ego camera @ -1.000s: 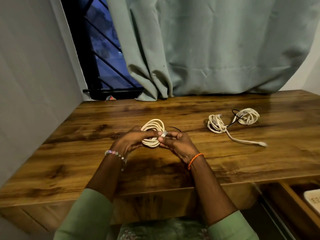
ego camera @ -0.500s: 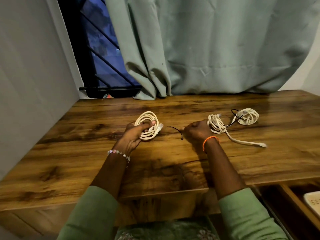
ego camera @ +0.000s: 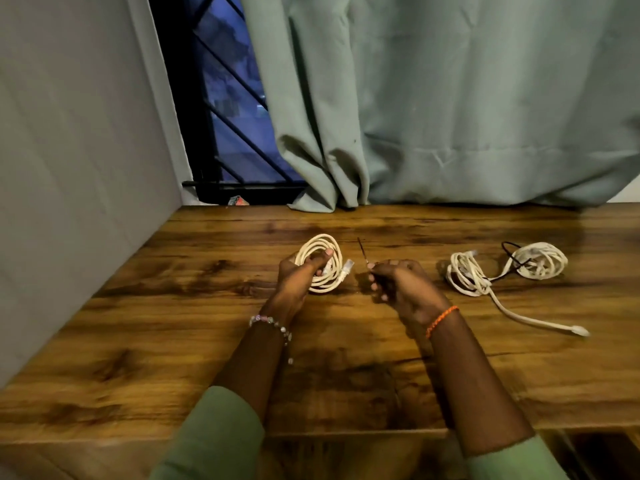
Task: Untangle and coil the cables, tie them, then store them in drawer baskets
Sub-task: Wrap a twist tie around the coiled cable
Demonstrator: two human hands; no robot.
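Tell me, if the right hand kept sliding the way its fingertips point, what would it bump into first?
Probably the coiled cable held by the left hand. The right hand, pinching a thin black tie, points left toward it across a small gap of table; depth is uncertain.

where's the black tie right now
In the head view the thin black tie is pinched in the right hand, sticking up just right of the coiled cable that the left hand holds.

On the tabletop [ego camera: 173, 341], the coiled cable [ego camera: 320, 265] is sitting left of a thin tie [ego camera: 362, 251]; two cable bundles [ego camera: 465, 277] [ego camera: 538, 259] are lying farther right, seemingly touching.
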